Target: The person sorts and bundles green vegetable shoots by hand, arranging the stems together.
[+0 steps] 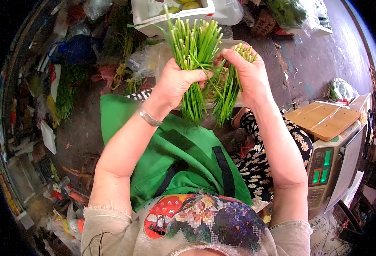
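My left hand (175, 83) is closed around a thick bunch of green chives (195, 45), its pale cut ends pointing up and away from me. In my right hand (252, 72) is a smaller bunch of chives (225, 100), gripped near its cut ends, with the leaves hanging down. Side by side, the two bunches nearly touch, and a few loose blades cross between them. Below them stands a pale plastic tub (232, 43), mostly hidden by my hands and the chives. A green apron (154, 147) covers my lap.
A white foam box (147, 27) holding greenish-yellow fruit stands beyond the chives. At the right is a weighing scale (320, 170) with a tan platform (320, 119). Leafy greens (68, 91) and plastic bags lie to the left. Bagged greens (288, 13) sit at the top right.
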